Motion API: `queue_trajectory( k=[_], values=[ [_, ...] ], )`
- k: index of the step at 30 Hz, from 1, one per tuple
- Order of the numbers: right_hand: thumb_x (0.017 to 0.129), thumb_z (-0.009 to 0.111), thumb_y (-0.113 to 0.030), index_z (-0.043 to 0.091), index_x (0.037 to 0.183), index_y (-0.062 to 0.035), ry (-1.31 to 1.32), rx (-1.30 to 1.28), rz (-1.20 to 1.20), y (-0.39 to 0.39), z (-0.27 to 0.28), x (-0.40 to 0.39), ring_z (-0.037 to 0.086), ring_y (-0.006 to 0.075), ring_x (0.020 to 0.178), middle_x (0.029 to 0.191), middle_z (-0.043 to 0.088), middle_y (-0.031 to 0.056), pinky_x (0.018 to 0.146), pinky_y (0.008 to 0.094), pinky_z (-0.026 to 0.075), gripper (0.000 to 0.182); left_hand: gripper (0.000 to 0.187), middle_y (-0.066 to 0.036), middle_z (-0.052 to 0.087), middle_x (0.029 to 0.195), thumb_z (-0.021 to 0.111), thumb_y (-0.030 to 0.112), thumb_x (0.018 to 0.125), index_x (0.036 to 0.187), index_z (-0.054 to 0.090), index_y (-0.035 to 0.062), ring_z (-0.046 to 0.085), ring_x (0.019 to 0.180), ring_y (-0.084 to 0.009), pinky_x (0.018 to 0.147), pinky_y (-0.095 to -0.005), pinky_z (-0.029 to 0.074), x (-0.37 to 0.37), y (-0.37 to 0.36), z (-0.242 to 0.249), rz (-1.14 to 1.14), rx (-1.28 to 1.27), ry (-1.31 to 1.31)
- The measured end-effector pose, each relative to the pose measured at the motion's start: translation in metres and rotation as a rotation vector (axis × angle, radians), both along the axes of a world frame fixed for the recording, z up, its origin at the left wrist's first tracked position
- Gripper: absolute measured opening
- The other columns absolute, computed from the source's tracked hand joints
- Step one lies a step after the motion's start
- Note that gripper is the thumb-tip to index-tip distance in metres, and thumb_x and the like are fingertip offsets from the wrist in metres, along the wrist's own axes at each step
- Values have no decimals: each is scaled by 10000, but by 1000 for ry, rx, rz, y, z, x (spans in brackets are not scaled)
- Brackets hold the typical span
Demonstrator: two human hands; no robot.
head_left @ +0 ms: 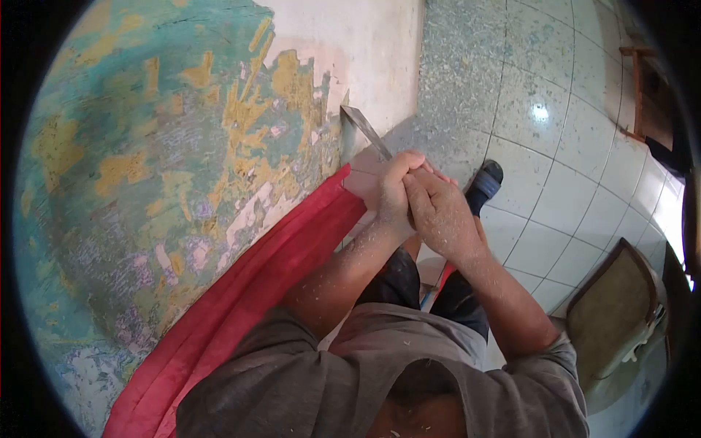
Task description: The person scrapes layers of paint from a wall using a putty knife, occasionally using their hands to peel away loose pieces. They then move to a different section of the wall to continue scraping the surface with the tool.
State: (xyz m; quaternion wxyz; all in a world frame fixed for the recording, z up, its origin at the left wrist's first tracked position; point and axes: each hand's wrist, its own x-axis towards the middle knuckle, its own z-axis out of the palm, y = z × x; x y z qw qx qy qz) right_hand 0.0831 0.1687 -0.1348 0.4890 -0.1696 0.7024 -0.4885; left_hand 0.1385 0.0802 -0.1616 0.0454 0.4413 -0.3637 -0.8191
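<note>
A long flat metal scraper [366,133] with an angled end points up and left from my hands. Its tip meets the wall [175,146] where patchy green and yellow paint borders a pale bare area [343,44]. My left hand [396,182] is closed around the tool nearer the blade. Closed over the lower end, my right hand [438,212] presses against the left one. The handle is hidden inside both hands. Pale dust and flakes cling to my forearms.
Red cloth [248,292] hangs along the wall beside my left arm. Paint flakes litter the tiled floor [540,175] near the wall. My sandalled foot [488,180] stands on the tiles. A brown-framed chair [613,306] is at the right, with wooden furniture [637,95] beyond.
</note>
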Motion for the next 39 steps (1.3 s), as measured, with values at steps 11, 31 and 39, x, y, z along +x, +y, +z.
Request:
queue_trajectory(
  k=[11,31,39],
  values=[
    [1005,447,-281,623,942,-9,132,-51,-73,8,-4,5,618,470,855,858,637,259,755,481,499,330,296,-100,513,675,435,266,922,717,469,55,592,725,-241,769,-417,536,-6,4,9,44,182,-2],
    [923,501,-132,602,1014,11,321,-99,27,4,-2,-1,580,434,1030,1028,606,212,851,510,468,197,284,-120,541,657,467,203,919,702,505,24,602,680,-253,763,-435,536,-11,0,3,-38,134,-22],
    [911,505,-109,577,939,-4,691,-143,80,-30,-29,-32,578,406,975,969,600,199,792,503,474,130,317,-120,572,683,456,263,908,683,490,42,590,669,-263,772,-417,521,-48,-37,-6,-56,178,20]
  ],
)
